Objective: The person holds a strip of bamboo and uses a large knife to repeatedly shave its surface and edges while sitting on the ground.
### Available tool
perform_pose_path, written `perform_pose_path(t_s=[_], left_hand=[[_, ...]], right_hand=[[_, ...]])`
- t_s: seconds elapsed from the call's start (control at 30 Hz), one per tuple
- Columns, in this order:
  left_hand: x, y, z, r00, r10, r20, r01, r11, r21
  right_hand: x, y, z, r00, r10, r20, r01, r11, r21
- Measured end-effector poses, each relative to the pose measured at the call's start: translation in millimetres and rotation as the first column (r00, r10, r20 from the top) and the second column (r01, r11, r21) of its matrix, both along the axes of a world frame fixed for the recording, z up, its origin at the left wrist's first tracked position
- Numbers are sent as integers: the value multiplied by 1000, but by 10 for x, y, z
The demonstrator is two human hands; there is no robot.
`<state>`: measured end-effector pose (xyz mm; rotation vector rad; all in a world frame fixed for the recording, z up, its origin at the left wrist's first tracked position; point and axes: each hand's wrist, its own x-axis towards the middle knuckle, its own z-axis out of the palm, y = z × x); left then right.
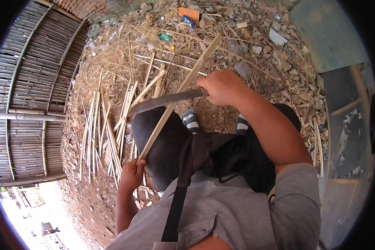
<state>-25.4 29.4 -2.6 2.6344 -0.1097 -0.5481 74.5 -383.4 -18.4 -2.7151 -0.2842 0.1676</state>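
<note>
My left hand (pixel 131 176) is closed round the lower end of a long split bamboo strip (pixel 160 124), which slants up and away to the right across my left knee. In my right hand (pixel 223 88) is the handle of a machete, its fingers wrapped round it. The dark machete blade (pixel 166 101) points left, and it crosses the bamboo strip just above my knee; whether the edge bites into the strip I cannot tell. Several pale bamboo strips (pixel 96 129) lie in a loose pile on the ground to the left of my leg.
A bamboo-slat wall (pixel 25 91) stands on the left. Rubble and stones (pixel 275 54) cover the ground at the far right, with an orange piece (pixel 189 14) among litter. Grey panels (pixel 331 35) line the right side. My sandalled feet show between my knees.
</note>
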Motion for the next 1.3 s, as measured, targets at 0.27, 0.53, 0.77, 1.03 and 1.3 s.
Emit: perform_pose_path(t_s=[0.27,0.53,0.77,1.03,1.3], left_hand=[[7,-3,8,993,-53,102,46,996,72],[17,86,-210,976,-113,184,106,993,46],[-9,71,-79,994,-63,85,57,996,73],[-101,-47,-56,977,-86,197,56,987,154],[-139,-12,-188,967,-86,241,43,983,177]], right_hand=[[274,-586,-213,913,-398,-87,407,885,224],[202,-534,-275,995,-89,-40,94,986,140],[55,-72,-37,997,-60,-50,64,993,101],[205,-536,-22,936,-299,-184,331,926,181],[7,203,-43,978,107,-182,-78,984,158]])
